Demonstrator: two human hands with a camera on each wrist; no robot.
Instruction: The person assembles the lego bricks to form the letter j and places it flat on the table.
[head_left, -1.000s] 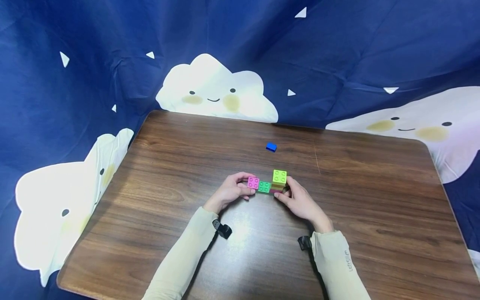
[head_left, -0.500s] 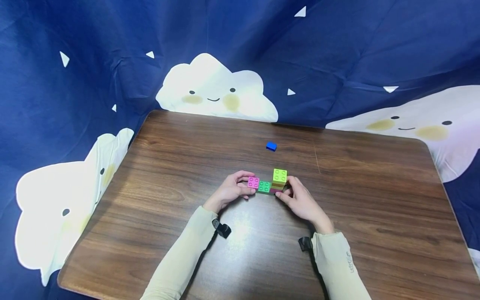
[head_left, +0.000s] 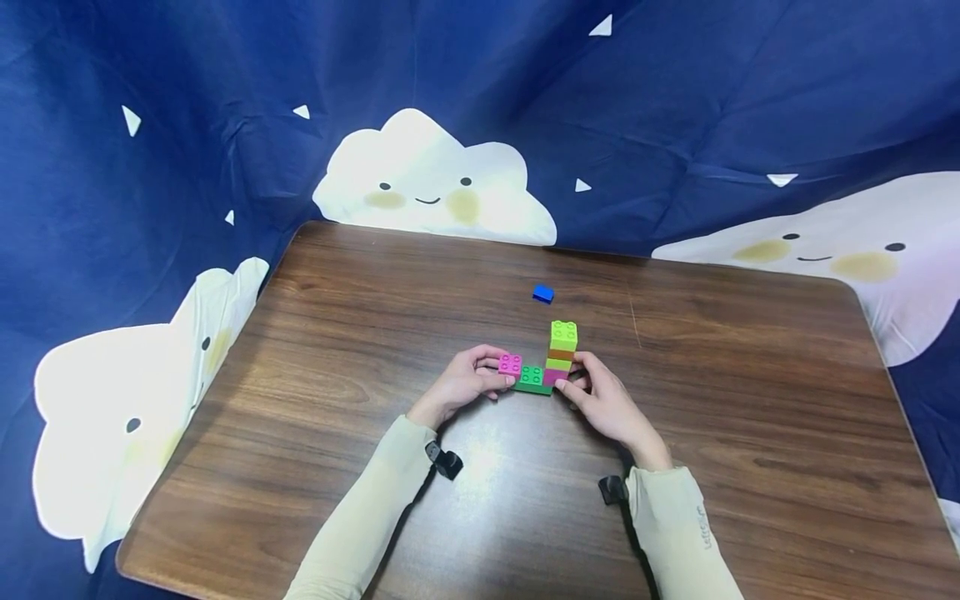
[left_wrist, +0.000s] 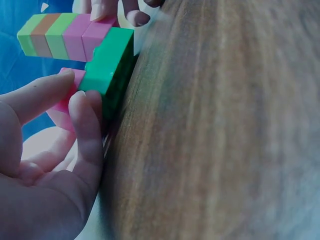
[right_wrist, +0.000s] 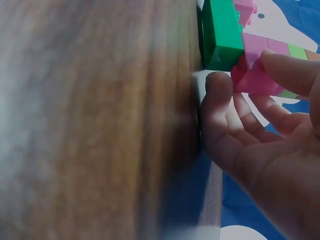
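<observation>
Between both hands is a build of toy building bricks. Its long dark green base brick carries a pink brick at the left end and a studded green brick in the middle. A tower of pink, lime and orange bricks rises from the right end, topped by a lime brick. My left hand pinches the left end by the pink brick. With thumb and fingers, my right hand grips the tower's lower pink bricks. In the left wrist view the base's green side faces the camera.
A small blue brick lies on the brown wooden table, farther back than the build. Behind the table hangs a dark blue curtain with white clouds. Each wrist wears a black strap with a camera.
The build has tipped: the tower's top has moved away from me, and more of the tower's front and base's side shows. Both hands keep their grip in nearly the same place.
</observation>
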